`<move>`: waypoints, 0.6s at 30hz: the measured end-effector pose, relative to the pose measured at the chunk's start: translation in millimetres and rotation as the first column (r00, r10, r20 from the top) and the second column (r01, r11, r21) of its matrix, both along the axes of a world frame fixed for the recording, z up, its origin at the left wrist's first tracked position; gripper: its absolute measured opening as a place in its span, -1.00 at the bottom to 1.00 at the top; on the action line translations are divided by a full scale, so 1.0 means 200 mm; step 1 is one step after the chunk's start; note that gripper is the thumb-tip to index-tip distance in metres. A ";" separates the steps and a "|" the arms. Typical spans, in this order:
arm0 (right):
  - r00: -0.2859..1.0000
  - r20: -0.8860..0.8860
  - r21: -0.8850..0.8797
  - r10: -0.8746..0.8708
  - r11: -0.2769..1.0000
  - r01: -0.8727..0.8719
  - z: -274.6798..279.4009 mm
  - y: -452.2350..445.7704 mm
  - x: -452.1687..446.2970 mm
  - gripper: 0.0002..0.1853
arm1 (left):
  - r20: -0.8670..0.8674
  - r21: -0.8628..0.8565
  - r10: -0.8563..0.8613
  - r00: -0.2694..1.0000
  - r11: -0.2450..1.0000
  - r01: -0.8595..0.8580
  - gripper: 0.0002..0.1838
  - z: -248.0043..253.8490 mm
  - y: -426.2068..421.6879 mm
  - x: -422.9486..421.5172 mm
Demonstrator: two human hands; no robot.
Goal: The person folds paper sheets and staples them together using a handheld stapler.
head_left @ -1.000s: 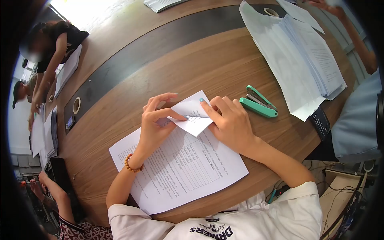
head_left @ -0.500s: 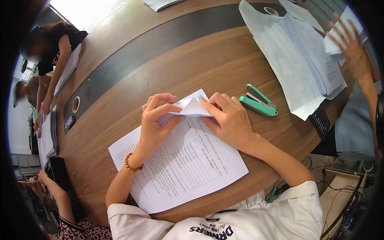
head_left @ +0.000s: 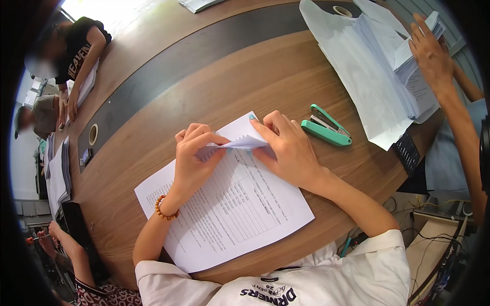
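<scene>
Printed paper sheets (head_left: 240, 214) lie in front of me on the wooden table, with a ruled table and lines of text on the top one. At their far end, my left hand (head_left: 199, 150) pinches a raised paper edge between thumb and fingers. My right hand (head_left: 288, 148) grips the same lifted part from the other side, its index finger stretched along the far corner. The paper stands bent up between both hands. Just right of my right hand rests a green stapler (head_left: 326, 126), its top swung up, touched by neither hand.
At the right lies a large stack of papers in a white wrapper (head_left: 357, 76); a co-worker's hand (head_left: 431, 58) holds papers beside it. Tape rolls (head_left: 93, 134) sit on the dark strip. More paper stacks (head_left: 58, 171) and other people are at the left.
The raised paper between my hands has flattened from a pointed fold to a narrower edge. At the right, the co-worker's hand has moved left with papers. The person at far left has shifted.
</scene>
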State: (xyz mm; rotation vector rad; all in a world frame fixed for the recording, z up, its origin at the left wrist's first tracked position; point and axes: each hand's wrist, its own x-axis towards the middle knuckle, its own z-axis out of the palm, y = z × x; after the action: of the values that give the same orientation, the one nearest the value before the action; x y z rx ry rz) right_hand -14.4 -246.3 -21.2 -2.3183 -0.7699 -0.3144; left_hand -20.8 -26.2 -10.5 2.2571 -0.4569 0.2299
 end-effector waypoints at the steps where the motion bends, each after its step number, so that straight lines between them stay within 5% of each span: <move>1: 1.000 0.017 -0.009 0.008 1.000 -0.008 0.01 0.00 0.00 -0.46 | -0.002 -0.001 0.000 1.000 1.000 0.000 -0.76 0.00 0.00 0.00; 7: 0.993 0.119 -0.018 0.022 1.000 -0.020 -0.01 0.00 -0.01 -0.47 | 0.119 0.008 0.034 0.992 0.999 -0.035 -0.82 0.03 -0.03 -0.01; 15: 0.984 0.158 0.173 -0.078 0.984 0.050 0.01 0.03 -0.01 -0.56 | 0.003 0.014 -0.012 1.000 1.000 0.012 -0.70 0.00 0.02 -0.01; 17: 0.976 -0.217 0.411 0.037 0.910 0.056 0.00 0.00 -0.01 -0.63 | -0.054 -0.125 0.033 0.998 0.991 -0.039 -0.67 -0.01 -0.02 -0.02; 18: 0.975 -0.218 0.408 0.039 0.911 0.055 0.00 0.00 0.01 -0.63 | -0.117 -0.258 0.070 0.991 0.961 -0.098 -0.64 -0.01 -0.03 -0.03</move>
State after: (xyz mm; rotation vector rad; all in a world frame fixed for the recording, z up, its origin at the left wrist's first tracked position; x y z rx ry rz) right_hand -13.4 -247.3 -20.3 -1.9150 -0.5230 -0.1936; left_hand -26.1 -32.5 -13.2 2.0173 -0.2566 0.1997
